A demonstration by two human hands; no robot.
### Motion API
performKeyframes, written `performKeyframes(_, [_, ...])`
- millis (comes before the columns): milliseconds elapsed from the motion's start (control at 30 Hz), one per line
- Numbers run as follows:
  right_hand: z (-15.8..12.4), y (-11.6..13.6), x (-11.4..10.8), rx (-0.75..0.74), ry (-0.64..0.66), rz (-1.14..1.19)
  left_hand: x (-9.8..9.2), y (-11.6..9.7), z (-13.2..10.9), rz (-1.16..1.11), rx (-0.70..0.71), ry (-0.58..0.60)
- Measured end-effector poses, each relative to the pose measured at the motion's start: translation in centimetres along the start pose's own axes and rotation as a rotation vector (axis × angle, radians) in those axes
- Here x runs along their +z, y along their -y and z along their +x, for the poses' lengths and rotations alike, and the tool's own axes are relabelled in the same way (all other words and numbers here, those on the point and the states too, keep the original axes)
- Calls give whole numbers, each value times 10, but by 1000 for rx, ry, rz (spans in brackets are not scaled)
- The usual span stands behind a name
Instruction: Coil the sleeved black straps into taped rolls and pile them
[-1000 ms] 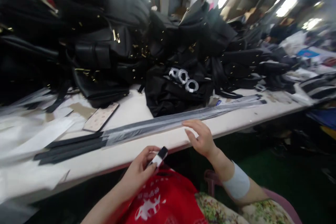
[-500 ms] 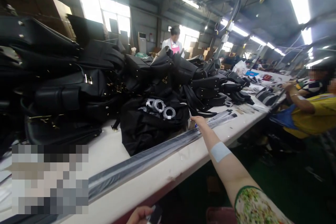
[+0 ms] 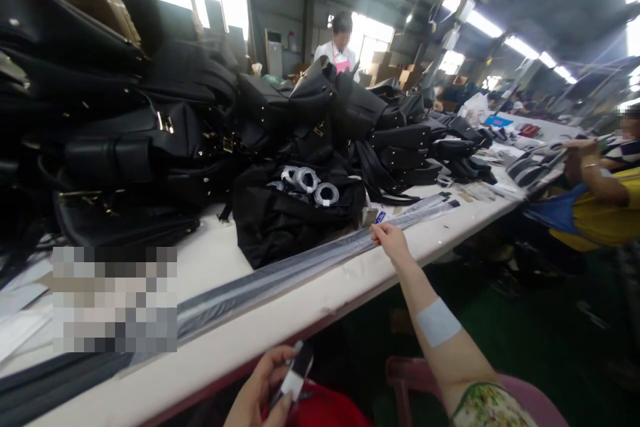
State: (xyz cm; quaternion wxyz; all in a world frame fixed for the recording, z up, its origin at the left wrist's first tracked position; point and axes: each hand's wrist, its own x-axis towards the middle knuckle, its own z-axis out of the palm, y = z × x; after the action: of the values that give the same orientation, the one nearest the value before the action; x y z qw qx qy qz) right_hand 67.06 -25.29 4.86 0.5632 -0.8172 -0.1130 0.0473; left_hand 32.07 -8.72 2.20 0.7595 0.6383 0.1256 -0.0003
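Note:
My left hand [image 3: 263, 383], low in front of the table edge, has its fingers closed around a small black strap-like piece with a white band [image 3: 295, 379]. Stretched over the table, my right hand [image 3: 393, 242] has thumb and fingers pinched together; whatever is between them is too small to make out. Beneath it run long dark strips in clear plastic [image 3: 280, 282] along the table's front. Several plastic-wrapped coils with white bands [image 3: 327, 194] lie on a black cloth bag [image 3: 280, 233]. Beside that bag is a small blue-and-white label [image 3: 381, 217].
Black handbags with gold fittings [image 3: 175, 127] are piled high along the back of the white table [image 3: 300, 317]. A pink stool [image 3: 400, 370] stands below the edge. One person [image 3: 341, 47] is behind the pile; another in yellow [image 3: 600, 207] works at right.
My right hand has drawn back slightly from beside the black bag, toward the table's front edge. My left hand has risen further into view with the black piece. The view has shifted.

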Motion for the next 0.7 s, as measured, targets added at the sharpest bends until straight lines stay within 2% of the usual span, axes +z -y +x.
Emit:
performKeyframes(67, [-43, 10, 14, 0, 156, 43, 5, -8, -2, 64, 26, -82])
performKeyframes(167, [-117, 28, 39, -4, 559, 182, 13, -14, -1, 86, 58, -182])
performKeyframes(233, [-160, 39, 52, 29, 809, 278, 16, -14, 1, 87, 73, -207])
performKeyframes(300, [-190, 44, 61, 95, 961, 323, 16, -11, 2, 94, 85, -218])
performKeyframes(367, [-206, 41, 67, 155, 1024, 340, 16, -9, 0, 114, 99, -226])
performKeyframes(433, [-211, 35, 71, 198, 1022, 336, 16, -9, -2, 139, 114, -237])
performKeyframes(700, [-204, 29, 72, 285, 992, 235, 16, -11, -5, 208, 108, -244])
